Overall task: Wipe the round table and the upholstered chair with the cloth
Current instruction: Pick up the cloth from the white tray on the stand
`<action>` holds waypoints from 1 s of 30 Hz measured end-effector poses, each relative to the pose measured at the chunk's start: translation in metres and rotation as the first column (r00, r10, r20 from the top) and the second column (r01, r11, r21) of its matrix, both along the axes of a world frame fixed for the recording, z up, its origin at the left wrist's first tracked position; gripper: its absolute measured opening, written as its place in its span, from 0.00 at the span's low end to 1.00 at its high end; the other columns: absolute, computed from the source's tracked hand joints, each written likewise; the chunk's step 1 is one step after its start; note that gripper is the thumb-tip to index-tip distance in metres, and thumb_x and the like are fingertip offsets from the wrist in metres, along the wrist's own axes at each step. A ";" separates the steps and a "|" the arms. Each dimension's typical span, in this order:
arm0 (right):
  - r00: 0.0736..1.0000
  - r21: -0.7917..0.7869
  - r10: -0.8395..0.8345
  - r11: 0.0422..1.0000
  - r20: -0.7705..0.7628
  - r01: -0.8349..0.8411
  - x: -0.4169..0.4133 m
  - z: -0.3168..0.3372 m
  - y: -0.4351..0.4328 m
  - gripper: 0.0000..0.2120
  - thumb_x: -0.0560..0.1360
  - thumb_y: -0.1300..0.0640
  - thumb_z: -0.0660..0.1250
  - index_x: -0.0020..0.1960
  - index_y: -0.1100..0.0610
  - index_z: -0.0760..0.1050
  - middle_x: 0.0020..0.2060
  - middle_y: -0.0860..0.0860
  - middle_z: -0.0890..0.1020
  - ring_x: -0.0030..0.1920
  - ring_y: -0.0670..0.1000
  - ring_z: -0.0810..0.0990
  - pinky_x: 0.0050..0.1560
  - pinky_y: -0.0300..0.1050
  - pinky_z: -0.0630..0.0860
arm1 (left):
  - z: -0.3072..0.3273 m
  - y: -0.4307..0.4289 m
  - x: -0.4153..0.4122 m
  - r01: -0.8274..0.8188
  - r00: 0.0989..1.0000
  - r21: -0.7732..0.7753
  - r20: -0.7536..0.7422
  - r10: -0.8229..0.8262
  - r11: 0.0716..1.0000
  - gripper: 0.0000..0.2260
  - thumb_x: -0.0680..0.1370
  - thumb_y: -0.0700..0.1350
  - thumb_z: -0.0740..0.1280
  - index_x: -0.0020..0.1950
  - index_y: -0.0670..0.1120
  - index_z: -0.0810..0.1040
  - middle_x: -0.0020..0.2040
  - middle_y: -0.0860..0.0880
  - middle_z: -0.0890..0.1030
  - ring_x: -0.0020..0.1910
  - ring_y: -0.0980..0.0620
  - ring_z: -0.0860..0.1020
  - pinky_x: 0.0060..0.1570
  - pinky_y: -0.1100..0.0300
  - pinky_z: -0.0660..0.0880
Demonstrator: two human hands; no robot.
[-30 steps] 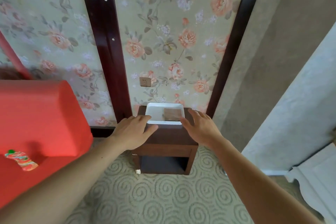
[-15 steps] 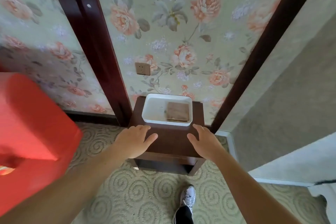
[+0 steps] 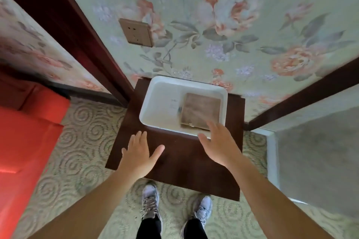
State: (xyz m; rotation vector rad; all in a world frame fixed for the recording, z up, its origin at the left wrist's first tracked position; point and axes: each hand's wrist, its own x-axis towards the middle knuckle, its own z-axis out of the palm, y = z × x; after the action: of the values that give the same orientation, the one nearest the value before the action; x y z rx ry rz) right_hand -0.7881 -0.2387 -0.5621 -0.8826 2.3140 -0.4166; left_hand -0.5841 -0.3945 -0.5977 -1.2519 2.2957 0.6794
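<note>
A folded brown cloth point(image 3: 201, 110) lies in the right half of a white rectangular tray point(image 3: 155, 106) on a small dark wooden stand point(image 3: 186, 163) against the floral wall. My right hand point(image 3: 219, 144) hovers open over the tray's near rim, fingertips just short of the cloth. My left hand point(image 3: 139, 155) is open, fingers spread, above the stand's bare top, left of the tray's near corner. Neither hand holds anything. The red upholstered chair point(image 3: 23, 141) fills the left edge. No round table is in view.
A dark wooden post point(image 3: 64, 25) runs down the wall left of the stand, another point(image 3: 303, 103) at the right. A wall socket point(image 3: 136, 33) sits above the tray. My two shoes point(image 3: 174, 209) stand on swirl-patterned carpet point(image 3: 81, 141). A grey wall panel point(image 3: 318, 161) is at right.
The view has closed in and tipped down over the stand. My right hand has advanced over the tray's rim toward the cloth; the left stays above the stand's top.
</note>
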 end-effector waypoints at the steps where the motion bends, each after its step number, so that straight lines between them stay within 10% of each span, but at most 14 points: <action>1: 1.000 -0.009 -0.007 1.000 -0.020 0.007 -0.007 -0.013 -0.011 0.26 0.81 0.45 0.60 0.75 0.55 0.64 0.70 0.57 0.72 0.71 0.57 0.67 0.69 0.52 0.67 | -0.020 -0.004 -0.006 -0.023 1.000 -0.027 0.014 0.023 0.999 0.48 0.72 0.76 0.46 0.82 0.45 0.45 0.83 0.46 0.42 0.82 0.45 0.41 0.76 0.34 0.50; 8: 0.990 0.010 -0.021 1.000 -0.140 0.022 -0.035 -0.104 -0.075 0.33 0.79 0.42 0.62 0.79 0.51 0.55 0.77 0.57 0.62 0.78 0.60 0.53 0.77 0.60 0.54 | -0.123 -0.008 -0.037 -0.396 0.916 -0.093 -0.103 0.387 0.914 0.58 0.64 0.82 0.52 0.81 0.48 0.35 0.81 0.49 0.33 0.79 0.46 0.31 0.72 0.28 0.36; 19: 0.931 0.109 -0.029 0.991 -0.364 0.074 -0.045 -0.175 -0.111 0.47 0.71 0.22 0.47 0.81 0.47 0.39 0.81 0.57 0.40 0.79 0.62 0.37 0.77 0.63 0.36 | -0.161 0.002 -0.040 -0.274 0.959 -0.276 -0.008 0.283 0.921 0.56 0.66 0.83 0.41 0.80 0.44 0.37 0.82 0.39 0.39 0.80 0.36 0.37 0.68 0.21 0.40; 30: 0.914 0.146 -0.013 0.986 -0.406 0.079 -0.037 -0.178 -0.117 0.31 0.84 0.41 0.47 0.82 0.51 0.42 0.81 0.57 0.44 0.79 0.64 0.40 0.77 0.62 0.37 | -0.161 0.002 -0.037 -0.265 0.962 -0.279 -0.016 0.271 0.923 0.56 0.68 0.82 0.42 0.81 0.43 0.39 0.82 0.38 0.39 0.80 0.35 0.37 0.68 0.21 0.41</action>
State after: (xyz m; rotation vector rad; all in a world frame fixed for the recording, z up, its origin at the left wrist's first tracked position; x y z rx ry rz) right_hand -0.8252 -0.3555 -0.7399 -0.9010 2.7051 -0.0638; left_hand -0.6209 -0.3930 -0.7582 -1.7185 2.2812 0.4324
